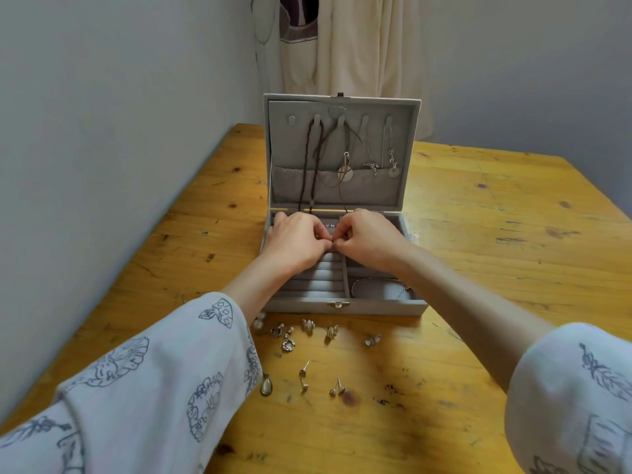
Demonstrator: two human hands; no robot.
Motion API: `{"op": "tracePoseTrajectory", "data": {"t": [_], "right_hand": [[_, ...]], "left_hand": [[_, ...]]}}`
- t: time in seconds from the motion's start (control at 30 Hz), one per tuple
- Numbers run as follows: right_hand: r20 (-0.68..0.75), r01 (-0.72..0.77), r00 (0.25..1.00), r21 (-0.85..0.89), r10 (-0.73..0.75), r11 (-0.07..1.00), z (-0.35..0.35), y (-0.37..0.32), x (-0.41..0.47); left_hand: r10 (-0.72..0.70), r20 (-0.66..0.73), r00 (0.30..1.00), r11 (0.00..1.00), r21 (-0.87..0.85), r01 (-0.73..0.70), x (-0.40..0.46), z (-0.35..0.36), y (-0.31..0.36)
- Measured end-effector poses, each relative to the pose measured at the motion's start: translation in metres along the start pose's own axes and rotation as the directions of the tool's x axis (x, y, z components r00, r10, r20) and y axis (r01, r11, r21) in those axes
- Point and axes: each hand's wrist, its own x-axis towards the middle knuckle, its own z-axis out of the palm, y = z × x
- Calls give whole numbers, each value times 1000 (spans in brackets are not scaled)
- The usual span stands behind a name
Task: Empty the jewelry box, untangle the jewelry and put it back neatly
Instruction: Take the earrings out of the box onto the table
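The light is soft and even, like daylight, and nothing is very dark or very bright. The yellow wooden worktop shines a little on the right side, and the arms lay faint, soft shadows on it. The picture bends at its edges so the walls lean, and the sleeves up close look a bit blurry.

Matt grey velvety jewelry box on glossy, knotty wooden table.
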Motion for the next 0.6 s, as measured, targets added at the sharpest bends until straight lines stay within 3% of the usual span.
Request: {"op": "tracePoseTrajectory", "data": {"t": [0.33,0.6], "right_hand": [[67,66,996,-32,-64,997,-4,4,7],[-12,96,995,-16,-96,995,-1,1,-10]], "left_hand": [[30,80,996,997,73,-36,2,-7,4],[124,-38,992,981,154,-116,-16,-6,2]]}}
